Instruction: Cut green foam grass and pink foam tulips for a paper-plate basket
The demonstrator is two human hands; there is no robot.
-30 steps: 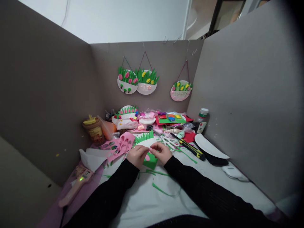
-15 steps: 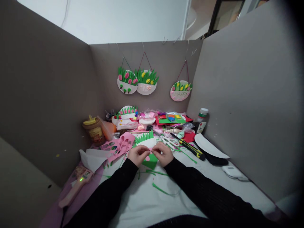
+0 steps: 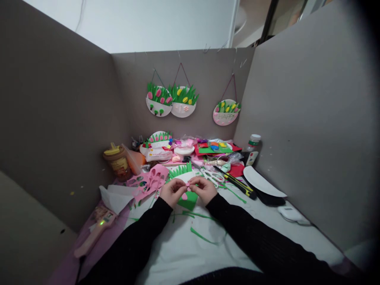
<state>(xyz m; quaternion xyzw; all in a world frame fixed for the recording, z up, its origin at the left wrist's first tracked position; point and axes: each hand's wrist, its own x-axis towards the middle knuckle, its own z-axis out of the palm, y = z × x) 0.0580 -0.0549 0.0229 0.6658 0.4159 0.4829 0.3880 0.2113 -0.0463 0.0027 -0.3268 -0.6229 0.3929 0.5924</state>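
Between the fingertips of my left hand and my right hand is a small pink piece, pinched from both sides. It looks like cut foam or paper; its exact shape is partly covered by the fingers. Below the hands lies a green sheet with a pink oval piece on it. Just beyond the fingers is a white paper plate, cut to a half round, with green grass-like strips standing along its edge.
White scissors and a yellow-black cutter lie right of my hands. Pink cut-out sheets, a lidded cup and a pink glue gun are left. Decorated plates hang on the back panel. Green scraps litter the white cloth.
The pink piece between my fingertips shows more clearly now, with the fingers slightly shifted around it. Both hands stay in nearly the same place.
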